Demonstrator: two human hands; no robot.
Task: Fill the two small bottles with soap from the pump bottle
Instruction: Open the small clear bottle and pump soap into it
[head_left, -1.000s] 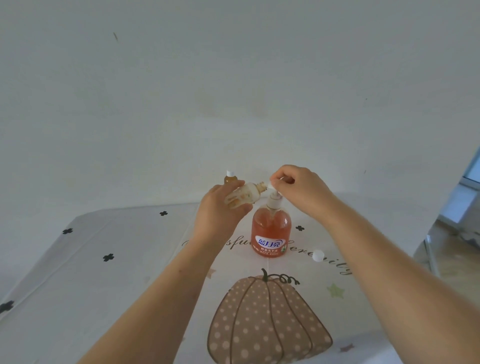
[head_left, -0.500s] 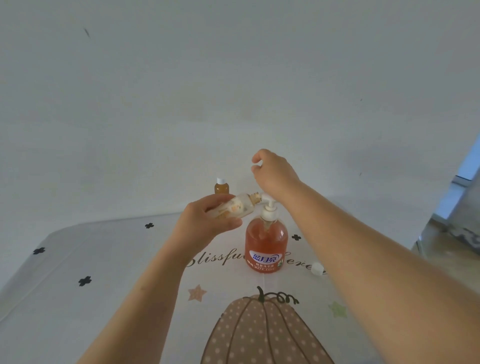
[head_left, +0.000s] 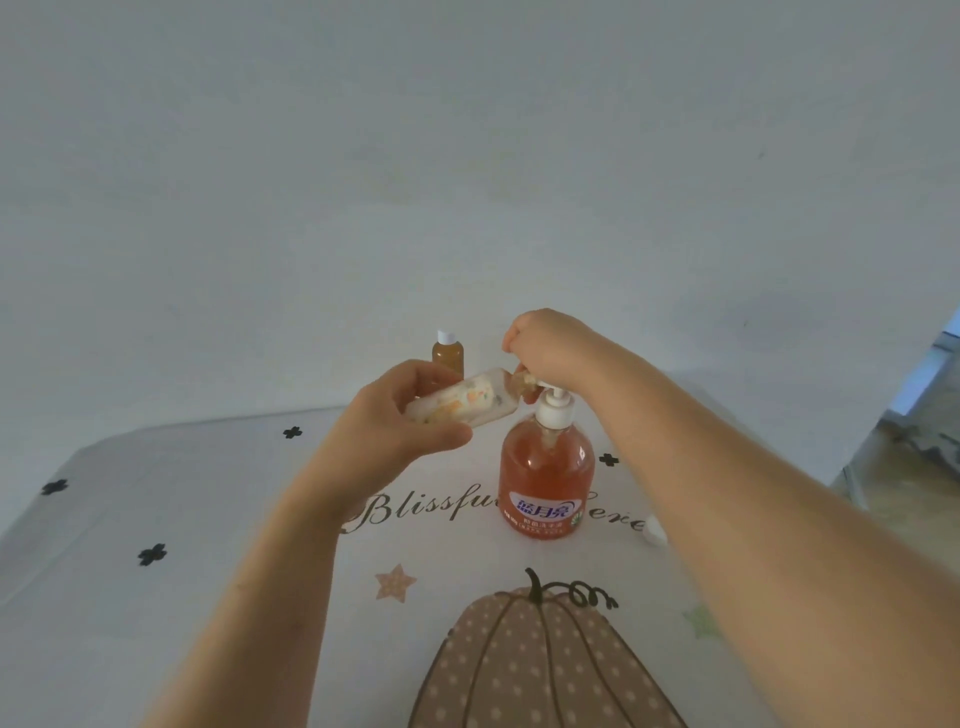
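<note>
While the left hand gripped one small bottle, tilted almost on its side above the counter with its open neck turned right to meet the spout, the right hand sat bunched on the pump head of the orange pump bottle, fingers curled over the top. The pump bottle stood upright mid-counter on a cloth printed with a pumpkin. A second small bottle, capped in white and showing amber contents, stood just beyond the left hand on the far side. A loose white cap lay near the pump bottle's right. Filling the held bottle appeared to be the step in hand, the far one seemingly done. How much soap it held could not be told. The next move would likely call for a steady press with the neck kept under the spout, lest soap run down the outside.
</note>
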